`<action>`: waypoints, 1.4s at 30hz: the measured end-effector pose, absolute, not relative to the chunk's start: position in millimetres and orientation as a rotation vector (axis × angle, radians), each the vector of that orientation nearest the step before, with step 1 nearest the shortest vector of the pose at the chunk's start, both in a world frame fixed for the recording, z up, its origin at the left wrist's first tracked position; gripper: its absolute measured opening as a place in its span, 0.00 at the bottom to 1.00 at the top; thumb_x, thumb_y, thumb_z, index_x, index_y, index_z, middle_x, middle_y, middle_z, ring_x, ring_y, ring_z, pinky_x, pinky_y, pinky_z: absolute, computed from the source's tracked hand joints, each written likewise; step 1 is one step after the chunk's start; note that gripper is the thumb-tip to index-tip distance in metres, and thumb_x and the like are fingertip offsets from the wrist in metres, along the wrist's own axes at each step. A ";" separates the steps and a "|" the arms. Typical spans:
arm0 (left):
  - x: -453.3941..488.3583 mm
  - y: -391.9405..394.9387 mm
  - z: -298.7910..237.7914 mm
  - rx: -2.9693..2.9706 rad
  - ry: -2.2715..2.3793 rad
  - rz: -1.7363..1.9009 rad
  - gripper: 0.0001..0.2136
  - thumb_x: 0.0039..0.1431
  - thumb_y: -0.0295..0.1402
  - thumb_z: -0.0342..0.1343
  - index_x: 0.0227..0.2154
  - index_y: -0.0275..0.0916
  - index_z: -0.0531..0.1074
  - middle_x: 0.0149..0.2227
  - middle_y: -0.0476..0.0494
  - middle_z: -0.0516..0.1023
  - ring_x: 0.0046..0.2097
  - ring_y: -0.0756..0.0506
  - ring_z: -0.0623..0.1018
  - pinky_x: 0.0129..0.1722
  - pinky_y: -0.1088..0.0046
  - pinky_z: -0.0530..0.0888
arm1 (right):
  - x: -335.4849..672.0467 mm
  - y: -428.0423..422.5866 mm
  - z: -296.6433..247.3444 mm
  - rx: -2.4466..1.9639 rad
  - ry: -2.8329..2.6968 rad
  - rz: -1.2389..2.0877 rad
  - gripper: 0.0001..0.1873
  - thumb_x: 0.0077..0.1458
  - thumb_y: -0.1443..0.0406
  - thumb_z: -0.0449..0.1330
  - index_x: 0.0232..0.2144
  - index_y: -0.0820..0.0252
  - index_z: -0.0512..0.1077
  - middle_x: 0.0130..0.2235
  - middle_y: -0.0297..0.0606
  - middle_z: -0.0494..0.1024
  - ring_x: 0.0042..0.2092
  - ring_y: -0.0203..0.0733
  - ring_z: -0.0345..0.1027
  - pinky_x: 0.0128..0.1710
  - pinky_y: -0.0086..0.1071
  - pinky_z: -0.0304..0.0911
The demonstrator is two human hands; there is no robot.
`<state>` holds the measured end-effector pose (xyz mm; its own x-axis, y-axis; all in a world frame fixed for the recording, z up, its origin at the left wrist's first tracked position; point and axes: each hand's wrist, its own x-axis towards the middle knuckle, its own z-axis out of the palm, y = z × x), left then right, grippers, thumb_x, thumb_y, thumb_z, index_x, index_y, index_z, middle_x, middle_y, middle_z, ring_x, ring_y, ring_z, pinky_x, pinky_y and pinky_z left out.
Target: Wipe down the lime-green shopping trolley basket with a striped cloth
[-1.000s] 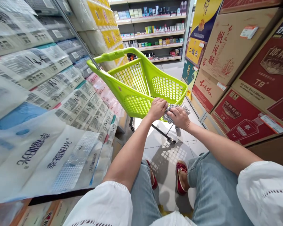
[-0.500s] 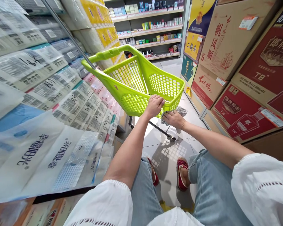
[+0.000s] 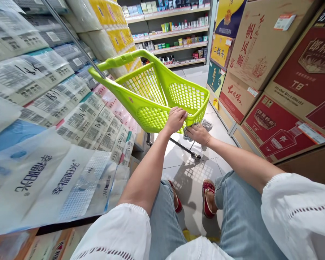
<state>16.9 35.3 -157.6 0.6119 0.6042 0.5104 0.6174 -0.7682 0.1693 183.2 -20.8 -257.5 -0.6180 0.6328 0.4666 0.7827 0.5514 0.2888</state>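
Your left hand point(image 3: 176, 119) curls over the near edge of the green shopping cart point(image 3: 153, 117), standing on tiled floor point(image 3: 173, 157); your right hand point(image 3: 199, 133) clutches a striped cloth point(image 3: 207, 125) at its near end—wiping seems underway there; done versus left—can't tell.

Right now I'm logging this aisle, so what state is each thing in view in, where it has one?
Left hand: curled over the cart's rim
Right hand: gripping cloth against the cart
Cloth: bunched, one end loose
Cart: upright
Packs: wrapped, stacked
Boxes: stacked
Shelves: stocked
Shoes: worn
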 end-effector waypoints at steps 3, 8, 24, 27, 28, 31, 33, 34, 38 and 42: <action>16.0 37.6 -158.6 -2.801 -1.043 -0.887 0.18 0.66 0.39 0.37 0.28 0.41 0.69 0.31 0.44 0.72 0.38 0.44 0.69 0.45 0.64 0.63 | 184.2 -22.3 -261.4 -1.129 -2.539 -0.658 0.14 0.63 0.68 0.45 0.42 0.58 0.71 0.42 0.41 0.75 0.41 0.43 0.61 0.39 0.38 0.51; 15.4 38.8 -159.1 -2.799 -1.046 -0.886 0.17 0.66 0.39 0.38 0.27 0.41 0.69 0.31 0.43 0.72 0.38 0.44 0.69 0.45 0.63 0.64 | 183.5 -21.3 -232.1 -1.188 -2.344 -0.661 0.14 0.63 0.66 0.46 0.45 0.56 0.69 0.46 0.42 0.73 0.44 0.44 0.61 0.43 0.39 0.50; 7.3 45.9 -159.4 -2.777 -1.114 -0.997 0.17 0.64 0.41 0.42 0.25 0.41 0.70 0.30 0.45 0.74 0.36 0.45 0.71 0.45 0.63 0.64 | 218.7 0.2 -163.1 -1.257 -1.748 -0.216 0.19 0.48 0.60 0.57 0.44 0.59 0.68 0.44 0.44 0.73 0.48 0.50 0.63 0.48 0.41 0.59; 6.4 46.5 -159.4 -2.768 -1.137 -0.999 0.17 0.63 0.41 0.42 0.24 0.41 0.70 0.29 0.45 0.74 0.36 0.45 0.70 0.44 0.63 0.64 | 213.3 13.4 -161.1 -1.318 -1.824 -0.048 0.14 0.47 0.60 0.57 0.37 0.59 0.71 0.38 0.40 0.75 0.41 0.47 0.66 0.41 0.38 0.61; 5.7 46.5 -159.2 -2.766 -1.142 -0.995 0.17 0.63 0.40 0.42 0.24 0.41 0.70 0.30 0.45 0.74 0.36 0.45 0.70 0.44 0.63 0.64 | 210.7 15.9 -160.8 -1.336 -1.838 0.006 0.12 0.47 0.60 0.56 0.34 0.59 0.71 0.36 0.39 0.76 0.38 0.45 0.66 0.39 0.36 0.61; 1.3 46.1 -158.0 -2.773 -1.146 -0.982 0.16 0.63 0.40 0.42 0.25 0.41 0.70 0.30 0.45 0.75 0.36 0.44 0.71 0.44 0.63 0.64 | 203.5 16.9 -156.8 -1.346 -1.866 0.088 0.08 0.46 0.61 0.56 0.28 0.59 0.70 0.31 0.36 0.75 0.33 0.41 0.65 0.34 0.32 0.59; -3.1 46.0 -157.2 -2.785 -1.142 -0.971 0.16 0.62 0.41 0.43 0.25 0.41 0.70 0.31 0.45 0.75 0.36 0.44 0.71 0.44 0.63 0.64 | 199.2 14.2 -152.9 -1.348 -1.878 0.092 0.08 0.46 0.60 0.56 0.26 0.59 0.70 0.29 0.35 0.74 0.31 0.39 0.64 0.32 0.31 0.58; -5.5 46.1 -156.9 -2.792 -1.138 -0.967 0.16 0.62 0.41 0.43 0.26 0.41 0.70 0.31 0.45 0.75 0.37 0.45 0.71 0.44 0.63 0.64 | 196.9 12.7 -151.3 -1.357 -1.879 0.085 0.08 0.46 0.60 0.56 0.25 0.58 0.69 0.28 0.35 0.73 0.31 0.39 0.64 0.31 0.31 0.57; -15.5 49.0 -157.0 -2.808 -1.102 -0.967 0.14 0.61 0.39 0.45 0.25 0.41 0.70 0.30 0.46 0.75 0.36 0.45 0.71 0.44 0.64 0.64 | 186.4 7.7 -149.9 -1.401 -1.851 0.054 0.08 0.46 0.59 0.56 0.24 0.58 0.69 0.28 0.34 0.73 0.31 0.39 0.64 0.32 0.32 0.57; -27.7 54.0 -156.6 -2.824 -1.085 -0.920 0.14 0.61 0.38 0.44 0.25 0.41 0.70 0.29 0.47 0.75 0.36 0.45 0.71 0.45 0.64 0.65 | 172.9 3.3 -154.8 -1.403 -1.864 0.015 0.10 0.47 0.58 0.56 0.25 0.58 0.68 0.29 0.35 0.72 0.32 0.40 0.64 0.33 0.32 0.57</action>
